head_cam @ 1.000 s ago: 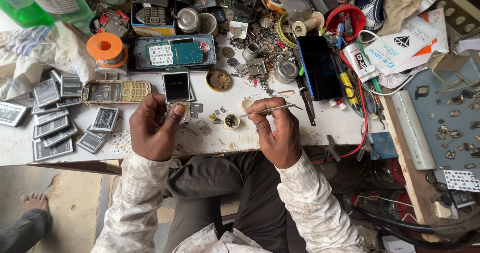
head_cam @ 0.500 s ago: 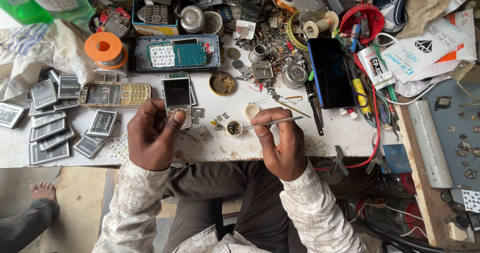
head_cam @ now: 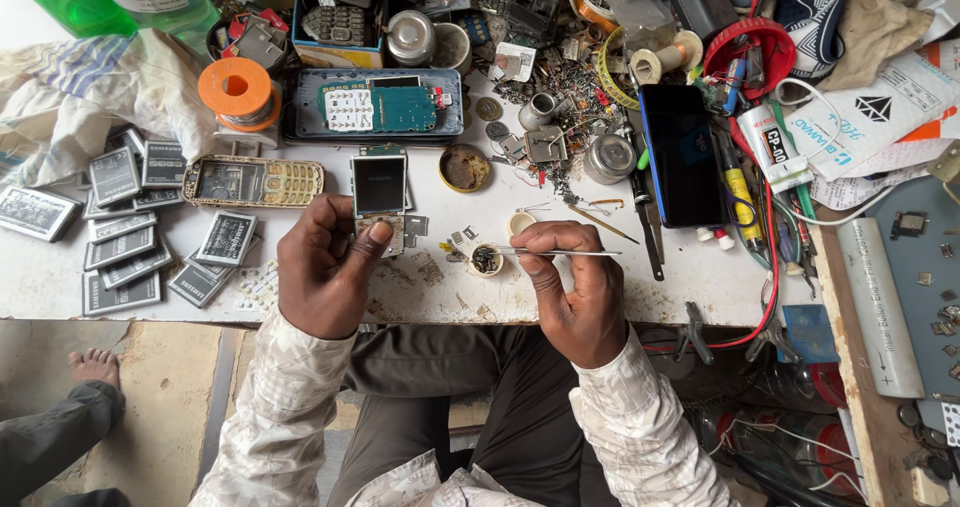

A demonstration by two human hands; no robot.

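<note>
White and badly cluttered, the workbench [head_cam: 560, 297] is being viewed from above by the head camera. A small phone board with a dark screen [head_cam: 379, 195] is being pinned to the bench by the left hand [head_cam: 322, 267], thumb pressed on its lower end, fingers curled shut around it. Tweezers [head_cam: 560, 253] are being pinched closed in the right hand [head_cam: 575, 282], and their tip is being held over a little round cap of tiny parts [head_cam: 486, 260], just beside the board.

A gold keypad phone [head_cam: 255, 181] is lying left of the board, and flat grey batteries [head_cam: 120, 227] are being left spread across the bench's left end. An open blue phone case holding a green circuit board [head_cam: 378, 107] is sitting behind the hands, with an orange tape roll [head_cam: 236, 89] beside it. A black smartphone [head_cam: 682, 155] is resting face up to the right, among loose screws, wires and tins. A bare foot [head_cam: 95, 367] of another person is being seen on the floor at lower left.
</note>
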